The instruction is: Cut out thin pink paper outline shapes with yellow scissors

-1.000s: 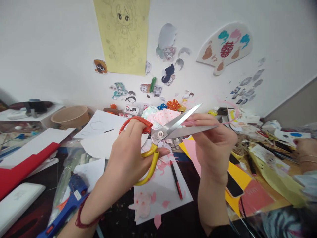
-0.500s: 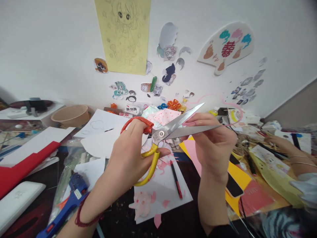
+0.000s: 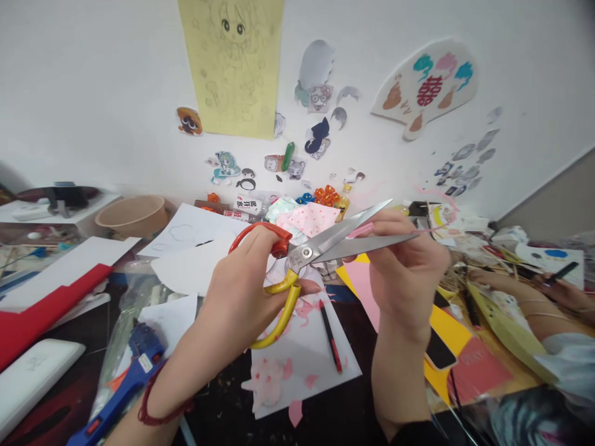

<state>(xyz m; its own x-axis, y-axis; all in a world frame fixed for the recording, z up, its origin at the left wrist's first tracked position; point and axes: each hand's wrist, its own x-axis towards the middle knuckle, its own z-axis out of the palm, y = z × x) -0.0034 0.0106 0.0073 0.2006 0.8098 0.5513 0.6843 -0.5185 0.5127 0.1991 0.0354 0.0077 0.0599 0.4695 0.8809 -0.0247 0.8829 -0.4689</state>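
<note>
L hand point(image 3: 244, 282) slanted w/ scissors point(image 3: 307, 253), R hand point(image 3: 406, 269) upright opp.

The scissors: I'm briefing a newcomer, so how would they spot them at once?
Find the white wall, then drop to the left hand in front of it, with a dark red cord on the wrist. It holds the scissors. Spread silver blades and mismatched handle loops, one red-orange, one yellow, set them apart from the black-and-red pen below.
</note>
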